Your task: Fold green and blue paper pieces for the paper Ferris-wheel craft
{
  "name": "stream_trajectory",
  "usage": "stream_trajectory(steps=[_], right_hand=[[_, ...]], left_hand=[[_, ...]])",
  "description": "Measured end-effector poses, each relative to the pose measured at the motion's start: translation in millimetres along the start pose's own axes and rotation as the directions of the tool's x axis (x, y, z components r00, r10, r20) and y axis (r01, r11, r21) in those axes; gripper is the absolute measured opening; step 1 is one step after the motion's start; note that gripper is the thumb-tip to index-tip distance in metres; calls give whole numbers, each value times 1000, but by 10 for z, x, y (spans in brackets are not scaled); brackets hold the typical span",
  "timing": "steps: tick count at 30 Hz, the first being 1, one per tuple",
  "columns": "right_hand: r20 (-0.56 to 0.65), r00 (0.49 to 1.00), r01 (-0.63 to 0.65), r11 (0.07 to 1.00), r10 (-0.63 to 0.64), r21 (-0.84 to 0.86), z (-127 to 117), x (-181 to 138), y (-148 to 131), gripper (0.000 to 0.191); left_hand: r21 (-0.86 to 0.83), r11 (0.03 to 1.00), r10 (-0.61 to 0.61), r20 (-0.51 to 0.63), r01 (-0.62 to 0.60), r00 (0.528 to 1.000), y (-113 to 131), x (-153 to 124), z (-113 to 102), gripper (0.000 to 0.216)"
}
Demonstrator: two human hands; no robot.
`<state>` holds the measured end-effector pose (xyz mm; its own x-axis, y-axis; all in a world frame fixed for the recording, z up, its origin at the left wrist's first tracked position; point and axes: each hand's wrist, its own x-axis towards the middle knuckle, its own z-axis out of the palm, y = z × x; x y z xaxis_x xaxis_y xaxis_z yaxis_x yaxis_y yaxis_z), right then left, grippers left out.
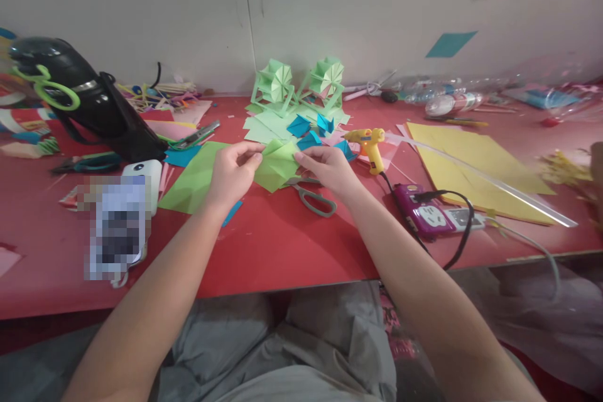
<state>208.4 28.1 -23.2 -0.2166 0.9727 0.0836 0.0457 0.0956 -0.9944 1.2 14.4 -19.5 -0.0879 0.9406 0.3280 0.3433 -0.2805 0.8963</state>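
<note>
Between my two hands is a creased piece of light green paper, held up a little over the red table. My left hand pinches its left corner between thumb and fingers. On the opposite corner, my right hand has a similar pinch. Grey-handled scissors lie just below the right hand, their blades partly under the paper. A larger green sheet rests beside the left hand. Several folded blue paper pieces sit just beyond the fingers.
Two green paper wheels on stands are at the back. A yellow glue gun and a purple power strip lie right, near yellow sheets under a clear stick. A phone and a black bottle-like object are left.
</note>
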Motion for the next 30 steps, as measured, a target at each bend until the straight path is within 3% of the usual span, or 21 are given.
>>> stream_trajectory(steps=[4, 10, 24, 30], right_hand=[[-49, 999, 18, 1000, -19, -23, 0, 7, 1, 50], [10, 999, 45, 997, -44, -69, 11, -8, -11, 49], [-37, 989, 137, 983, -142, -123, 11, 38, 68, 52], [-46, 992, 111, 988, -116, -109, 18, 40, 56, 48]], left_hand=[[-13, 1000, -9, 3, 9, 1000, 6, -2, -12, 18], [-28, 999, -26, 7, 26, 1000, 18, -4, -12, 19], [-34, 998, -51, -2, 51, 999, 22, 8, 7, 19], [-22, 999, -49, -2, 49, 999, 23, 5, 11, 20]])
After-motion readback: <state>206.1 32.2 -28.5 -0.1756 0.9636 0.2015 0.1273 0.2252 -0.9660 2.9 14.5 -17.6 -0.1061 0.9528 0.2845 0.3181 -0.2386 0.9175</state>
